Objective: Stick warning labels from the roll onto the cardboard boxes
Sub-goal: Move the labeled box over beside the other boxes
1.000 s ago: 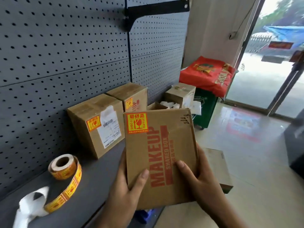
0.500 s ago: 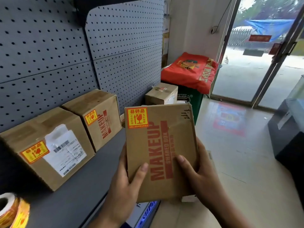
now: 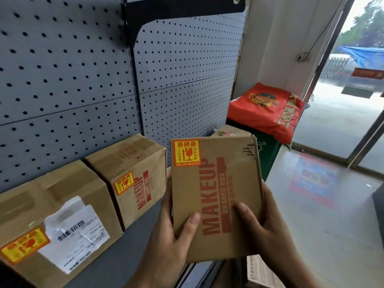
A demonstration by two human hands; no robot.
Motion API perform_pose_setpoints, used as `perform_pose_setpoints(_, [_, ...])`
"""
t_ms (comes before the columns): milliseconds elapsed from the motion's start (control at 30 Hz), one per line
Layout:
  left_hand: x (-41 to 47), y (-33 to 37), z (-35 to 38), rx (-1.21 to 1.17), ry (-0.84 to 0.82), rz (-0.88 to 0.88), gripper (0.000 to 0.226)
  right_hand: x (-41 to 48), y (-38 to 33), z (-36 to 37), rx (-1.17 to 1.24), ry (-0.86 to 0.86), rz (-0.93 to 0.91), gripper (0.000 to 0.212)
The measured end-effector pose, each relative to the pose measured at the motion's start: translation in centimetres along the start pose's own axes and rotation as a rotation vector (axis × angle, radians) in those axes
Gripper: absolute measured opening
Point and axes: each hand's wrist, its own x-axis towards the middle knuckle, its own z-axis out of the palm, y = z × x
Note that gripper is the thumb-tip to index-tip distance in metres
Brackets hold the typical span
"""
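Observation:
I hold a flat cardboard box [image 3: 226, 183] printed "MAKEUP SHARED BOX" upright in front of me. A yellow and red warning label [image 3: 187, 152] sits on its top left corner. My left hand [image 3: 166, 240] grips the box's lower left edge, thumb on the front. My right hand [image 3: 264, 223] grips the lower right edge, thumb across the print. On the grey shelf [image 3: 133, 246] stand two labelled boxes: a near box [image 3: 31, 206] with a white shipping slip and a farther box [image 3: 133, 163]. The label roll is out of view.
A grey pegboard wall [image 3: 83, 80] backs the shelf. Another small box [image 3: 232, 133] sits behind the held one. A green bin [image 3: 268, 150] under a red bag [image 3: 268, 109] stands by the glass door. A carton [image 3: 261, 273] lies on the tiled floor below.
My view has swung to the right along the shelf; the label roll has left the frame. The shelf boxes appear shifted left. Both hands hold the box as before.

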Motion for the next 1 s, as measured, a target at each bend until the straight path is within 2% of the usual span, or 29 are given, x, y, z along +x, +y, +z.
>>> perform_pose_setpoints(100, [0.9, -0.3, -0.1, 0.042, 0.072, 0.034, 0.071, 2.4, 0.7, 0.7, 0.018, -0.046, -0.031, 0.066])
perform_pose_setpoints(367, [0.3, -1.8, 1.1, 0.212, 0.367, 0.025, 0.079, 7.4, 4.2, 1.9, 0.039, -0.27, -0.121, 0.096])
perform_pose_setpoints(467, [-0.8, -2.0, 2.5, 0.316, 0.513, 0.062, 0.088, 8.5, 5.1, 2.0, 0.041, -0.342, -0.203, 0.1])
perform_pose_setpoints(533, [-1.3, -2.8, 3.1, 0.306, 0.548, 0.066, 0.095, 9.4, 5.9, 2.2, 0.052, -0.427, -0.211, 0.101])
perform_pose_setpoints(633, [-1.8, -4.0, 3.4, 0.324, 0.596, 0.038, 0.095, 10.1, 6.7, 2.8, 0.056, -0.571, -0.216, 0.096])
perform_pose_setpoints(833, [-2.4, -6.6, 1.8, 0.4, 0.632, -0.034, 0.093, 11.1, 8.6, 4.9, -0.03, -0.734, -0.206, 0.074])
perform_pose_setpoints(900, [-2.6, -7.4, 1.3, 0.407, 0.643, -0.046, 0.092, 11.2, 9.1, 5.5, -0.07, -0.779, -0.174, 0.077])
perform_pose_setpoints(1000, [-2.6, -8.2, 0.9, 0.431, 0.663, -0.082, 0.104, 11.2, 10.0, 6.1, -0.132, -0.819, -0.174, 0.078])
